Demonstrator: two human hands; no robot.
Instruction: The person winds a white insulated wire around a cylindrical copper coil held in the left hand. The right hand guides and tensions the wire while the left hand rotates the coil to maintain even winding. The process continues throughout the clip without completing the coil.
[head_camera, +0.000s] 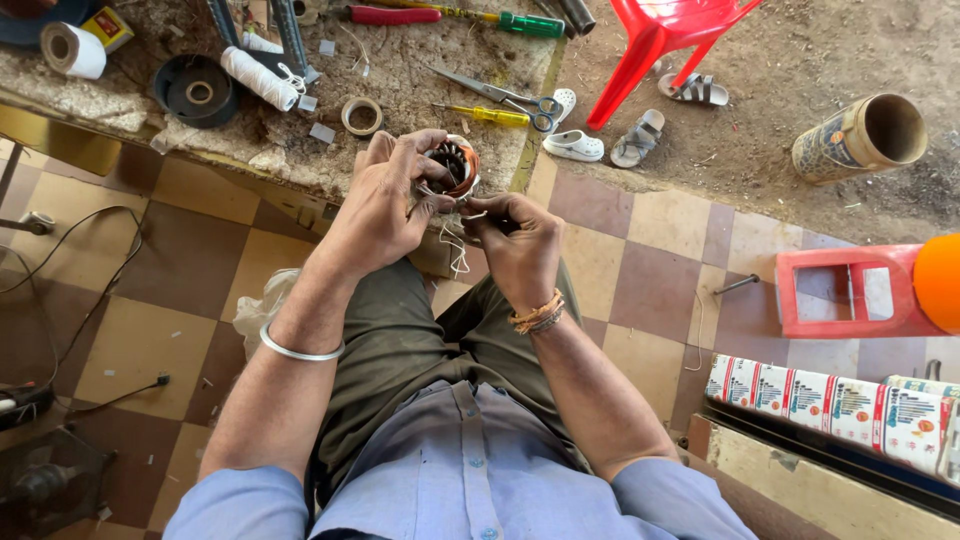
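Note:
My left hand grips a small round motor stator with copper windings, held up in front of me over my lap. Just below and to the right of it, my right hand pinches a thin white string that hangs down from the stator. A metal bangle sits on my left wrist and beaded bands on my right wrist.
A rough stone workbench ahead carries scissors, a yellow screwdriver, a tape ring, a white thread spool and a black reel. A red plastic chair, sandals, a cardboard tube and a red stool stand right.

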